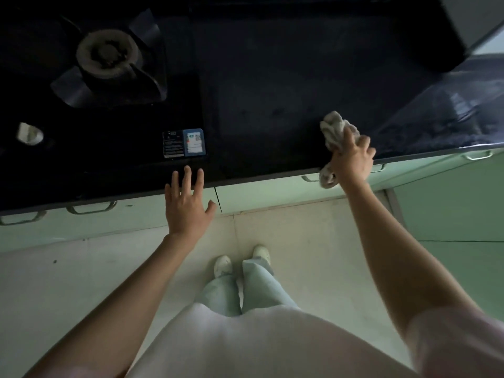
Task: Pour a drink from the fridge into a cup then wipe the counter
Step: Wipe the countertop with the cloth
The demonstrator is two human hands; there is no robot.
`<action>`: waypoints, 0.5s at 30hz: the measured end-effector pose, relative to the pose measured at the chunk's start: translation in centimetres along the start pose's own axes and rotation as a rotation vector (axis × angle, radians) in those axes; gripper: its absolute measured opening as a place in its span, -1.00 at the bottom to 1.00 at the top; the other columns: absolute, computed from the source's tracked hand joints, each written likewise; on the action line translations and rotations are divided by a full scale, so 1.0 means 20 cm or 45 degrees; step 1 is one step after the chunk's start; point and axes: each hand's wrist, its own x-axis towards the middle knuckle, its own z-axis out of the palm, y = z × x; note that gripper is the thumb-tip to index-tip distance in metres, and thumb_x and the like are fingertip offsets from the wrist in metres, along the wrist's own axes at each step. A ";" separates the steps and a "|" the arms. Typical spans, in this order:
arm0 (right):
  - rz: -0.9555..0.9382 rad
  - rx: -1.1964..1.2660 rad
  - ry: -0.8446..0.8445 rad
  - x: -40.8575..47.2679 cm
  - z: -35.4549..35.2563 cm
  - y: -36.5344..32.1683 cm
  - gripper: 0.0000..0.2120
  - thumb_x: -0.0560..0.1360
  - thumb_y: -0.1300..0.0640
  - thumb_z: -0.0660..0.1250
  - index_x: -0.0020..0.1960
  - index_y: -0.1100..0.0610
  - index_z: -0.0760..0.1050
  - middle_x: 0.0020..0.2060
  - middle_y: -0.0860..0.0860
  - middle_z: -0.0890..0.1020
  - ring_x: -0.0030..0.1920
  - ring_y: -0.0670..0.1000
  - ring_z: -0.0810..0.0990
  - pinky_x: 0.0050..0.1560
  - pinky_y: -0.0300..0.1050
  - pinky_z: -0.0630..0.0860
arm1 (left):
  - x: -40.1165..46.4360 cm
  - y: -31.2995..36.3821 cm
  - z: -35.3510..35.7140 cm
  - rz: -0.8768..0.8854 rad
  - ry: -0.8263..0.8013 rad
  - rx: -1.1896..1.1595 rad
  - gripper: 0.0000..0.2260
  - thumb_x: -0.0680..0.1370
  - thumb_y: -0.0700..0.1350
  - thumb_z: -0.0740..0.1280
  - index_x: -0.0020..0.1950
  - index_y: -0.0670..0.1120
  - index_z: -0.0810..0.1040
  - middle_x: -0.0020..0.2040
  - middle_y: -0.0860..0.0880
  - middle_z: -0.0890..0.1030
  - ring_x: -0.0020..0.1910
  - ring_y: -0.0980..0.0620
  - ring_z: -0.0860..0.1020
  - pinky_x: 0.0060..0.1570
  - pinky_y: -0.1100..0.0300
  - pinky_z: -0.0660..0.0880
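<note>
My right hand [351,159] grips a crumpled grey cloth [334,129] at the front edge of the dark counter [267,110]. One end of the cloth lies on the counter top; the other end hangs below my wrist over the edge. My left hand [186,203] is flat, fingers spread, with its fingertips resting on the counter's front edge near the stove's label sticker [185,143]. It holds nothing. No cup or drink is in view.
A black gas hob with a burner [109,54] and a knob [30,133] fills the left of the counter. Pale green cabinets with metal handles [91,208] run below. A range hood corner [447,36] juts in at top right. My legs and shoes [241,261] stand on light floor tiles.
</note>
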 end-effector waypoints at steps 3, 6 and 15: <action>-0.052 -0.021 0.000 -0.07 0.02 -0.06 -0.42 0.49 0.14 0.24 0.47 -0.09 0.20 0.31 0.21 0.31 0.13 0.28 0.37 0.06 0.08 0.39 | 0.00 0.00 0.01 0.005 0.002 0.007 -0.34 0.44 -0.05 0.40 0.48 -0.16 0.28 0.48 -0.26 0.25 0.45 -0.34 0.18 0.37 -0.29 0.18; -0.279 -0.042 0.016 -0.29 0.10 -0.22 -0.39 0.44 0.14 0.30 0.46 -0.08 0.24 0.26 0.21 0.36 0.06 0.25 0.39 -0.01 0.07 0.41 | 0.00 0.00 0.01 0.005 0.002 0.018 -0.33 0.43 -0.06 0.41 0.48 -0.17 0.27 0.48 -0.26 0.25 0.45 -0.35 0.18 0.36 -0.29 0.18; -0.584 -0.032 -0.098 -0.34 0.10 -0.29 -0.39 0.46 0.16 0.30 0.46 -0.12 0.26 0.29 0.15 0.37 0.05 0.23 0.41 -0.05 0.08 0.45 | 0.00 0.00 -0.03 0.005 -0.078 0.091 -0.32 0.47 -0.03 0.39 0.52 -0.13 0.20 0.51 -0.24 0.20 0.48 -0.32 0.13 0.40 -0.23 0.15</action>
